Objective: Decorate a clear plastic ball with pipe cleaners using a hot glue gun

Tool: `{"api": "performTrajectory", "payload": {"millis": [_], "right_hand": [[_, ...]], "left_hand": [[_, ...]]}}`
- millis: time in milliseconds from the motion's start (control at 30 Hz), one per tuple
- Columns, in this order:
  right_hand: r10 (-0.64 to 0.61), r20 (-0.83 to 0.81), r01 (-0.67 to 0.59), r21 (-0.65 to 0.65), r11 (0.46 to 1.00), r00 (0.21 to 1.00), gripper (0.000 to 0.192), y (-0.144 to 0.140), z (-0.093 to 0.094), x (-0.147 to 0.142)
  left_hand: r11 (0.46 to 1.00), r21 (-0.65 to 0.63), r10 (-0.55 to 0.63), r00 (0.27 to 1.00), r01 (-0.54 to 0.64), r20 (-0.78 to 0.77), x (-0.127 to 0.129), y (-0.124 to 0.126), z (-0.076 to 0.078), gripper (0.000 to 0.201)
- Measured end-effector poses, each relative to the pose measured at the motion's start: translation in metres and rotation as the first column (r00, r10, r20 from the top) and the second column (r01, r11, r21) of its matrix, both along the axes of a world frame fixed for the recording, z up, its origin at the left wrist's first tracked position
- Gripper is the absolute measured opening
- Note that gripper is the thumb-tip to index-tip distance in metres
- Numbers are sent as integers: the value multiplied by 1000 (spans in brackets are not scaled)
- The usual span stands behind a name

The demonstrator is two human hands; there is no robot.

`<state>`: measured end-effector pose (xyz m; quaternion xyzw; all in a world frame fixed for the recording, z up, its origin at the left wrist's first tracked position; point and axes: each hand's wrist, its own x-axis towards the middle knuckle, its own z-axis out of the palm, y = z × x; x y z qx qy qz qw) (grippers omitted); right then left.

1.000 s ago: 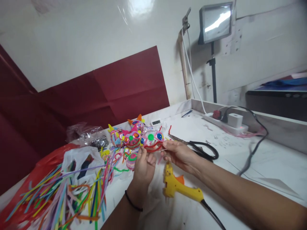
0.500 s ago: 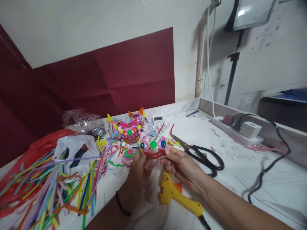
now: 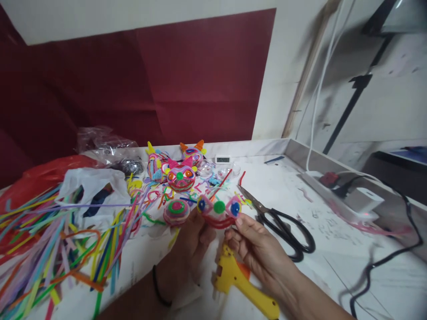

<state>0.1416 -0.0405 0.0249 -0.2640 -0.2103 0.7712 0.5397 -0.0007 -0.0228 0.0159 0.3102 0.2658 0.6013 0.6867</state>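
Between my hands is a pipe-cleaner face (image 3: 219, 213) with blue eyes, a green round nose and a red mouth on a clear shell. My left hand (image 3: 193, 238) pinches its left edge, with some fingers hidden behind. My right hand (image 3: 255, 242) grips the right edge between thumb and fingers. Below the face, a yellow glue gun (image 3: 242, 284) lies on the table. Black-handled scissors (image 3: 276, 222) rest right of my right hand. Beside my left hand sits a round coiled piece (image 3: 176, 210) in pink and green.
Finished pipe-cleaner animal heads (image 3: 180, 175) stand behind, among coloured scraps. Loose pipe cleaners (image 3: 66, 249), a white plastic bag (image 3: 96, 182) and a red bag (image 3: 63, 171) cover the left. A power strip (image 3: 340, 195) with a black cable (image 3: 368, 271) lies right. A small digital display (image 3: 223, 159) stands behind.
The camera view has shifted and tilted slightly. Both hands still hold the face, which now appears a little lower and further right, turned more toward the camera.
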Motion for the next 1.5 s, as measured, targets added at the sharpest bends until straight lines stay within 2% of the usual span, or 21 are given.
{"api": "performTrajectory", "payload": {"millis": [167,333,500,667,833,1167,1333,1500], "right_hand": [[-5,-13,5,-9,1000,1000,26,-2,1,1],[-13,-59,13,0,1000,998,23,1,-1,-1],[-29,-91,32,32,999,995,24,3,-2,-1],[5,-107,7,109,994,994,23,2,-2,1],[-11,-73,21,140,990,997,23,6,-6,1],[2,11,-3,149,989,1000,26,3,1,3],[-7,24,3,167,986,1000,26,3,-2,3],[-16,72,4,171,985,997,26,3,0,2]], "left_hand": [[999,-27,-30,998,32,58,3,-2,2,37],[997,-71,-24,997,29,74,1,-3,-2,38],[990,-135,-25,994,39,108,-2,-5,-6,43],[985,-169,-8,982,40,187,-2,-6,0,47],[981,-170,-60,974,99,220,-1,-4,3,46],[974,-192,-67,963,120,260,1,-8,6,43],[978,-179,-53,961,104,271,1,-9,12,44],[973,-226,19,967,41,256,0,-9,11,48]]}}
